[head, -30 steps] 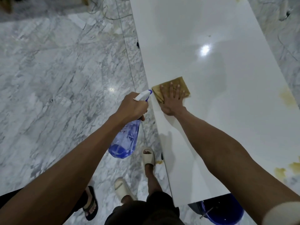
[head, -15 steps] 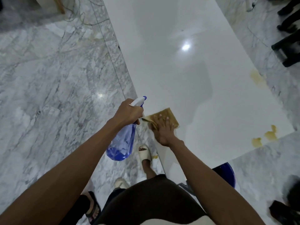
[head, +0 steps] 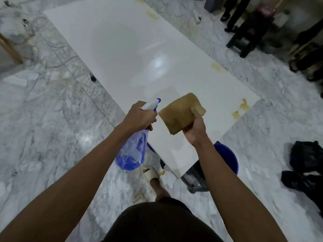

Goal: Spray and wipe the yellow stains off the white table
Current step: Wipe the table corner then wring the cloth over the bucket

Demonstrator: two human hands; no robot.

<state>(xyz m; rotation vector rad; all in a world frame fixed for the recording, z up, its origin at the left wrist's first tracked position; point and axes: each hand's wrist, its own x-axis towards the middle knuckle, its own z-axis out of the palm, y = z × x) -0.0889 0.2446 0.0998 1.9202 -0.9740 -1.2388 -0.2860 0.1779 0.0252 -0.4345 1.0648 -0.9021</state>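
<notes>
I noted the right hand [head: 194, 130] gripping one folded brown cloth [head: 181, 113] above the white table [head: 122, 49], the left hand [head: 139, 117] clutching one blue spray bottle [head: 132, 152]. The nearest yellow stains [head: 242, 108], a cluster of three blotches, lay right of the cloth at the table's near right corner, closer to the right hand. Two more stains [head: 217, 67] showed along the far right edge.

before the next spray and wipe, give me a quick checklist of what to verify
1. Spray bottle gripped by left hand: ok.
2. Liquid left in bottle: ok, blue liquid at the bottom.
3. Cloth held by right hand: ok, lifted off the table.
4. Nozzle aimed at a stain: cannot tell.
5. Stains remaining: not ok, yellow blotches near the corner, along the right edge and at the far end.
6. Cloth clean enough: not ok, it looks yellow-brown all over.
</notes>
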